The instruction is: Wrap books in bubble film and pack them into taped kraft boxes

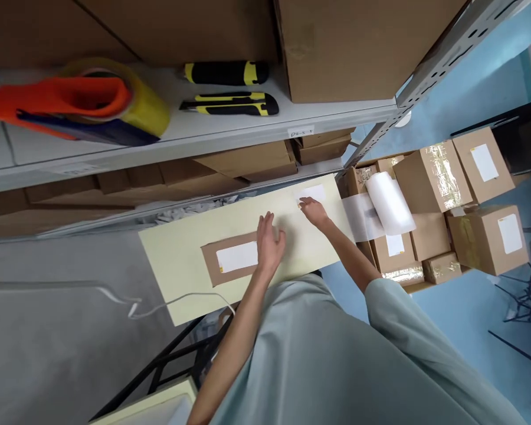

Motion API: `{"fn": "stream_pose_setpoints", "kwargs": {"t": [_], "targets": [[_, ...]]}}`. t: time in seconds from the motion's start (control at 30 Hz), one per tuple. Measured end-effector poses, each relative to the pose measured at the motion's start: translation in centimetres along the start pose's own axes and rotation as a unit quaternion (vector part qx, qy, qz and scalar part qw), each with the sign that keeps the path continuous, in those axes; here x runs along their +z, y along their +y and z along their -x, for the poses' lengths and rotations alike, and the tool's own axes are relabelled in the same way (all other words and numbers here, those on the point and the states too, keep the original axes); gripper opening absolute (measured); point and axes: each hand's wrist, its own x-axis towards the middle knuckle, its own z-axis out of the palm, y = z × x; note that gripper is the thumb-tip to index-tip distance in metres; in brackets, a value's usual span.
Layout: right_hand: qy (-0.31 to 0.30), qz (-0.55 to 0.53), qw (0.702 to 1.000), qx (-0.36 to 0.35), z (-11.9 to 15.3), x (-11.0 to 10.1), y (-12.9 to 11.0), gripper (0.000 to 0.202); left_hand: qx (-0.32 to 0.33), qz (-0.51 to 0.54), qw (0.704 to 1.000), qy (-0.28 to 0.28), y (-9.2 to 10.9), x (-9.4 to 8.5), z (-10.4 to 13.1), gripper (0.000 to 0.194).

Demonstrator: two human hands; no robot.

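Observation:
A pale yellow board (181,248) lies in front of me. On it rests a flat brown cardboard piece (210,268) bearing a white label (236,257). My left hand (269,245) is at the right end of that cardboard, fingers apart, holding nothing. Farther right, my right hand (313,211) has its fingers bent together at the lower edge of a white paper (314,192) on the board; a small orange-yellow mark shows by the fingertips. The grip on the paper's edge is small to see.
A shelf (230,133) above the board holds an orange tape dispenser (62,100) and two black-yellow cutters (234,104). Right of the board are a bubble-wrap roll (390,203) and stacked cartons (433,177). A white cable (186,296) crosses the board's lower left.

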Motion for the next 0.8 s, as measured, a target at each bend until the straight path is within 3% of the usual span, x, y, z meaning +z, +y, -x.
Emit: {"fn": "stream_pose_setpoints", "kwargs": {"t": [0.17,0.37,0.47,0.6,0.7,0.8], "targets": [[-0.034,0.037,0.998,-0.044,-0.7,-0.1,1.7,0.046,-0.012,-0.007,1.0,-0.021,1.1,1.6,0.6,0.054],[-0.034,0.016,0.998,-0.052,-1.0,-0.7,1.5,0.041,-0.037,-0.026,0.996,-0.071,1.5,2.3,-0.3,0.055],[-0.025,-0.012,0.999,-0.027,-1.0,-0.8,1.0,0.04,-0.049,-0.03,0.994,-0.093,2.1,2.6,-0.8,0.055],[-0.014,-0.086,0.995,0.058,-1.0,-0.8,0.7,0.035,-0.046,-0.027,0.993,-0.103,2.4,3.0,-1.3,0.052],[0.028,-0.16,0.983,0.091,-0.6,-1.2,1.0,0.019,-0.035,-0.027,0.993,-0.112,2.1,3.5,-2.6,0.051],[0.128,-0.247,0.954,0.113,0.2,-2.4,2.1,0.011,-0.013,-0.033,0.99,-0.14,1.9,4.8,-5.1,0.053]]}}
